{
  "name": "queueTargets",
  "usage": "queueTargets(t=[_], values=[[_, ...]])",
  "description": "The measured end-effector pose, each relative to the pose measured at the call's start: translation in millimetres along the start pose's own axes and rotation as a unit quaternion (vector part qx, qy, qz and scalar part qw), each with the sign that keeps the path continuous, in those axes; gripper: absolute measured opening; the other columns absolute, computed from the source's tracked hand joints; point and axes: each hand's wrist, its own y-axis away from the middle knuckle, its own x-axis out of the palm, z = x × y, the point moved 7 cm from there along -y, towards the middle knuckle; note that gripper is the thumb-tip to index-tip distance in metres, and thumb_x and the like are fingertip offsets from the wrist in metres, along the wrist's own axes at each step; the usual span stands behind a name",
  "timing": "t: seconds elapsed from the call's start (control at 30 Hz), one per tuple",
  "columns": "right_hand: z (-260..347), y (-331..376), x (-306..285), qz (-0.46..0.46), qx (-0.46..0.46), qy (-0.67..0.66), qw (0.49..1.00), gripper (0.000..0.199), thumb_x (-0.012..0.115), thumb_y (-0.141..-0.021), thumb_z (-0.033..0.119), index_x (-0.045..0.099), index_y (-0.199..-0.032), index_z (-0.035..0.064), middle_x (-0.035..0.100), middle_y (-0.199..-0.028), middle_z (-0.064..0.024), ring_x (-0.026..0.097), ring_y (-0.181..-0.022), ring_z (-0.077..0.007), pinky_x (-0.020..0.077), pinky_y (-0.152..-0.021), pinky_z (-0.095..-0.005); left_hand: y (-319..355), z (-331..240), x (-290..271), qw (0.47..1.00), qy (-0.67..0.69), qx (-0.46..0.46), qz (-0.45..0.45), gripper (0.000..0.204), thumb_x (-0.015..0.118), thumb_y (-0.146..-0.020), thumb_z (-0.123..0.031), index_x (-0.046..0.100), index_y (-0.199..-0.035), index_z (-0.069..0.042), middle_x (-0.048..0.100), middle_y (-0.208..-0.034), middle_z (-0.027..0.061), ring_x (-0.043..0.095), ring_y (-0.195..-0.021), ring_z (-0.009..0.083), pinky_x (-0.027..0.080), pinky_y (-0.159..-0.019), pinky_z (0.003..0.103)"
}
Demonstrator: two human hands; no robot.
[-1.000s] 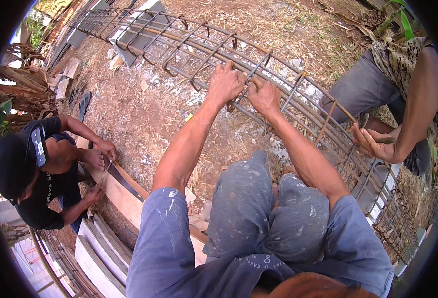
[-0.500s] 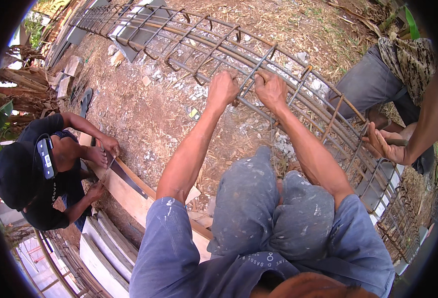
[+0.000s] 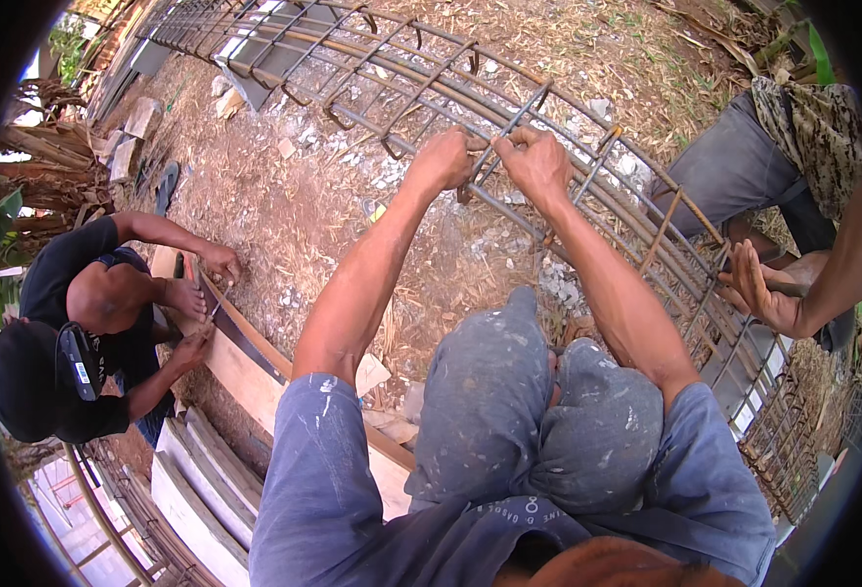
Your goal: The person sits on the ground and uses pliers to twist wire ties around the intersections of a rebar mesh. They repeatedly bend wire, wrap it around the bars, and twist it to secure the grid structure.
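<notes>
A long rebar cage (image 3: 431, 101) of rusty bars and square stirrups runs across in front of me. My left hand (image 3: 444, 159) is closed at its near side, fingertips pressed against a bluish-grey stirrup (image 3: 523, 113). Just to the right, my right hand (image 3: 536, 166) pinches at the same stirrup from its other side, over the long bars. The fingertips nearly meet, and whatever is between them is hidden or too thin to make out.
At left a crouching person (image 3: 98, 323) has a foot on a wooden plank (image 3: 240, 377) with a dark saw blade (image 3: 250, 350). At right another person's hand (image 3: 763, 292) touches the cage. Several boards (image 3: 196, 489) lie lower left; rubble (image 3: 558, 279) lies under the cage.
My hands have drawn slightly closer together at the stirrup. The person at left has shifted lower, with the near-plank hand lifted off the saw. The person at right has barely moved.
</notes>
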Motion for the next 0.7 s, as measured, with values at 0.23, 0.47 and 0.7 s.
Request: queueTargets(t=[0.23,0.47,0.7], values=[[-5.0,-3.1,-0.6,-0.056,-0.040,-0.013,0.998,0.026,0.058,-0.078,0.030,0.077,-0.092,0.0162,0.072,-0.092,-0.0140,0.068,-0.086,-0.0294,0.0508,-0.077,-0.0413,-5.2,-9.4,0.2,0.990,0.047,-0.086,0.101,0.034,0.060,-0.085,-0.036,0.069,-0.112,-0.016,0.070,-0.088,0.0147,0.068,-0.081,0.0261,0.050,-0.079,0.040],[-18.7,-12.7,12.6,0.105,0.004,-0.269,0.957,0.019,0.055,-0.080,0.013,0.068,-0.075,-0.0001,0.066,-0.073,-0.0126,0.061,-0.067,-0.0216,0.0473,-0.063,-0.0386,-5.6,-12.9,-14.1,0.980,0.106,-0.165,0.015,0.023,0.060,-0.086,-0.021,0.069,-0.099,-0.005,0.069,-0.090,0.0200,0.068,-0.087,0.0303,0.050,-0.081,0.042],[16.6,51.0,18.3,0.147,0.055,-0.139,0.978,0.026,0.052,-0.081,0.012,0.069,-0.094,-0.0035,0.067,-0.080,-0.0257,0.066,-0.076,-0.0382,0.0499,-0.075,-0.0454,-21.4,-93.1,-44.7,0.987,-0.159,-0.019,0.018,0.014,0.060,-0.074,-0.008,0.070,-0.080,0.000,0.067,-0.082,0.0240,0.067,-0.078,0.0400,0.053,-0.073,0.047]])
